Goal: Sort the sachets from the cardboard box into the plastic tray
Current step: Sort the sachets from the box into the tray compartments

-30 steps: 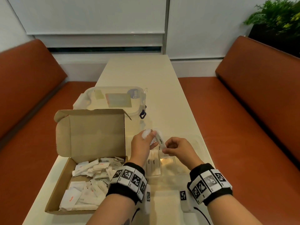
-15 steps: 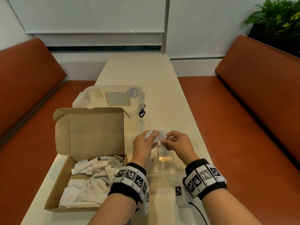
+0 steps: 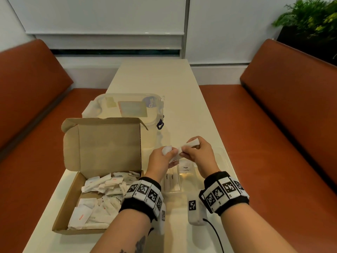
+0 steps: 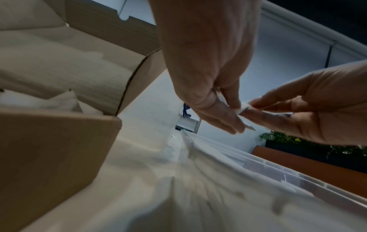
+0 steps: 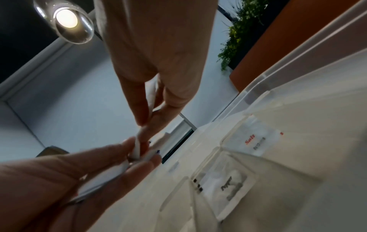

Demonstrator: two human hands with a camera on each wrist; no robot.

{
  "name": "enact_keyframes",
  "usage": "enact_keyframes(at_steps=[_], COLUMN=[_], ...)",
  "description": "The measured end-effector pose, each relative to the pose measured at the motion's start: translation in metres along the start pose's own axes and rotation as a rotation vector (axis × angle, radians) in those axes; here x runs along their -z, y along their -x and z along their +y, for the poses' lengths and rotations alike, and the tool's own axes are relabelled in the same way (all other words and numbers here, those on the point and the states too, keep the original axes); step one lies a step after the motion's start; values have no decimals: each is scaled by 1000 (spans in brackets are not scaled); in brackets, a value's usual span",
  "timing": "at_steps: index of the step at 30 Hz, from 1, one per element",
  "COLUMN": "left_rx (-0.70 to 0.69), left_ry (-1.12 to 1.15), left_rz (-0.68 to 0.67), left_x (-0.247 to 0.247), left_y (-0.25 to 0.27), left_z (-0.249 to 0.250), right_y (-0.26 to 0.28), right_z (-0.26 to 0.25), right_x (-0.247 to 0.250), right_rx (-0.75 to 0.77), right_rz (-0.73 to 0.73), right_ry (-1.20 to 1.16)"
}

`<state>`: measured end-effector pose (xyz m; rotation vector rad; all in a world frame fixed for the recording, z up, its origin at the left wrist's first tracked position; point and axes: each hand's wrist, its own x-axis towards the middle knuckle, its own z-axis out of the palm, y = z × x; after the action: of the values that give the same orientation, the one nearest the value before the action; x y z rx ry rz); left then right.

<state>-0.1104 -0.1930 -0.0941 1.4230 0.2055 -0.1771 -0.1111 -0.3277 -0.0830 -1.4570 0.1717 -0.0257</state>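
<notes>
In tray (image 3: 224, 157) | labels "Sugar", "Pepper" (image 3: 185, 167), "Salt" (image 5: 249, 140)

Am holding both forearms out ahead, wrists banded, hands meeting in front of me. My left hand (image 3: 160, 159) is curling fingers, thumb pinching white sachets (image 3: 166, 150). My right hand (image 3: 197, 154) is pinching one sachet (image 3: 187, 146) between thumb and forefinger, other fingers curled under. Grip fingertips of both hands are nearly touching, raised off worktop (image 3: 156, 79).
</notes>
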Motion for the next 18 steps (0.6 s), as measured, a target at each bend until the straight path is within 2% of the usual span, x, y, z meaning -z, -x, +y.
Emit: enact_keyframes(at_steps=[7,11,14,18], left_rx=[-66,-182,-231,-249], left_ry=[-173,-190,-159,-166], left_rz=[4,125,208,225], left_x=[13,18,19,21], left_y=[-3,-6,-7,-9], left_z=[-2,-4,-6,-9], right_y=[2,5,11,17], right_z=[-6,-3,7,24], right_x=[0,-3,-13,-32], right_rx=[30,-54,-139,-142], right_rz=[-76,-93,-103,-147], right_ry=[383,631,662,735])
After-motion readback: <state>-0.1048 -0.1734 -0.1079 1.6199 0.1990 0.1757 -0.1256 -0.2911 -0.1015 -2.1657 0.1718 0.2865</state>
